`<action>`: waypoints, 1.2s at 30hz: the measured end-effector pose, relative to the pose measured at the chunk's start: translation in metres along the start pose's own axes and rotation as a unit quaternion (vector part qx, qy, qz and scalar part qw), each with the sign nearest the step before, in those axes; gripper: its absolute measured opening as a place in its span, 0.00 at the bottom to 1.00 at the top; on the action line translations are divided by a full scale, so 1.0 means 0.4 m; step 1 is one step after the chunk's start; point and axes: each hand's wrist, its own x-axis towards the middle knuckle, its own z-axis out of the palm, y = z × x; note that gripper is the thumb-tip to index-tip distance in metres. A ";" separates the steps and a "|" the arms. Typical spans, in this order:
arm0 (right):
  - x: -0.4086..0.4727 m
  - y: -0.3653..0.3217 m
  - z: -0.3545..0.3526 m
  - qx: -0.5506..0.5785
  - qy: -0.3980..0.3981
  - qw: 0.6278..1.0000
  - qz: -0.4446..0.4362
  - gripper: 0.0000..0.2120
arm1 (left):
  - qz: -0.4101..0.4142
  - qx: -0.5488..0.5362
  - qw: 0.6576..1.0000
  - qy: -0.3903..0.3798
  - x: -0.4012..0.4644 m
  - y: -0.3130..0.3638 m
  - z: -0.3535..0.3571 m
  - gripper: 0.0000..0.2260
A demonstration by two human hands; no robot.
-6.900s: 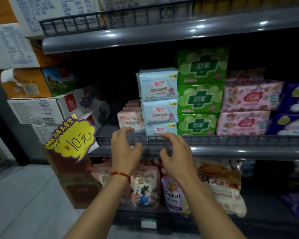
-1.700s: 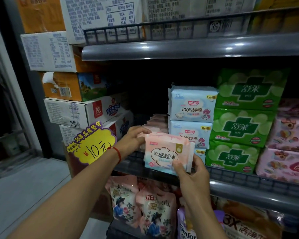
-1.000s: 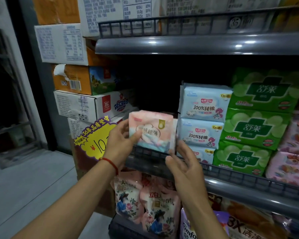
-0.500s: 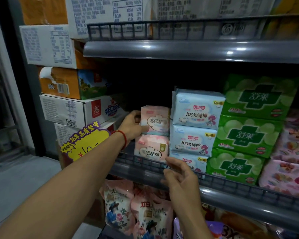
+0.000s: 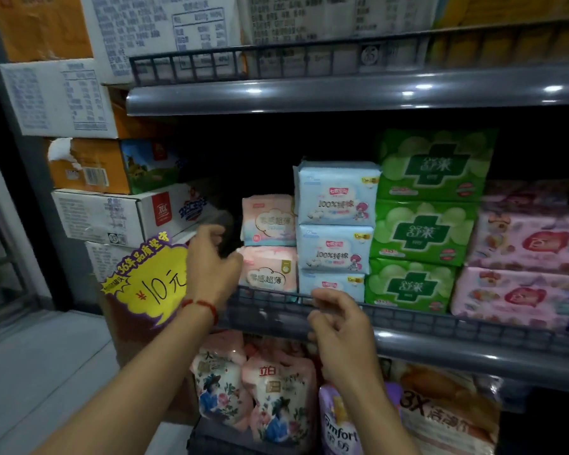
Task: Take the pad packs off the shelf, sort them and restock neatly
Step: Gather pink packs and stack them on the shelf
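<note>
bottom blue pack (image 5: pixel 332 284): half behind rail | left hand (image 5: pixel 211 267): motion-blurred

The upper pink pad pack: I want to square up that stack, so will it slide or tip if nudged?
The upper pink pad pack has glossy film, so it probably slides easily. Its puffy, rounded sides suggest it is soft and light, squashing rather than pushing cleanly. It sits on the lower pink pack, also cushiony, so it may rock or tilt.

floor (image 5: pixel 46 372): pale grey, lower left | cardboard cartons (image 5: pixel 112 211): stacked at left | upper shelf edge (image 5: pixel 342 93): grey, glinting with light spots | shelf recess: dim
</note>
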 end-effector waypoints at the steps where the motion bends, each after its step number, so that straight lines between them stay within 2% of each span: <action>1: -0.008 -0.001 -0.021 -0.004 0.009 1.000 -0.001 0.14 | 0.027 0.000 1.000 0.012 -0.069 0.013 -0.011 0.19; 4: -0.058 0.002 -0.113 -0.026 0.047 0.999 -0.009 0.12 | 0.051 -0.048 0.996 -0.060 -0.276 0.045 0.007 0.16; 8: -0.159 0.082 -0.342 -0.124 0.092 0.988 0.018 0.10 | 0.002 -0.099 0.962 -0.254 -0.515 0.153 0.119 0.15; 11: -0.308 0.159 -0.594 -0.135 0.152 0.972 0.121 0.07 | 0.025 -0.098 0.902 -0.419 -0.707 0.288 0.216 0.13; 14: -0.517 0.235 -0.802 -0.123 0.272 0.936 0.187 0.07 | -0.004 -0.128 0.820 -0.558 -0.900 0.429 0.293 0.12; 18: -0.783 0.336 -0.942 -0.050 0.389 0.884 0.253 0.09 | -0.005 -0.102 0.701 -0.705 -1.145 0.574 0.365 0.07; 22: -0.991 0.466 -1.013 -0.050 0.441 0.829 0.341 0.11 | 0.028 -0.055 0.593 -0.803 -1.351 0.651 0.444 0.06; 24: -1.064 0.508 -1.023 -0.061 0.438 0.815 0.374 0.11 | 0.004 -0.030 0.583 -0.812 -1.416 0.649 0.473 0.08; 27: -1.191 0.609 -1.055 -0.076 0.465 0.750 0.464 0.04 | -0.018 0.029 0.567 -0.823 -1.549 0.575 0.530 0.08; 28: -1.234 0.657 -1.062 -0.079 0.469 0.728 0.495 0.08 | -0.017 0.056 0.558 -0.828 -1.584 0.536 0.546 0.06; 30: -1.306 0.744 -1.073 -0.112 0.461 0.682 0.557 0.18 | 0.013 0.129 0.519 -0.845 -1.634 0.464 0.569 0.04; 33: -1.386 0.842 -1.083 -0.158 0.452 0.619 0.623 0.36 | 0.075 0.185 0.473 -0.858 -1.674 0.394 0.607 0.07; 36: -1.455 0.906 -1.127 -0.182 0.380 0.634 0.649 0.59 | 0.098 0.203 0.452 -0.863 -1.703 0.363 0.637 0.08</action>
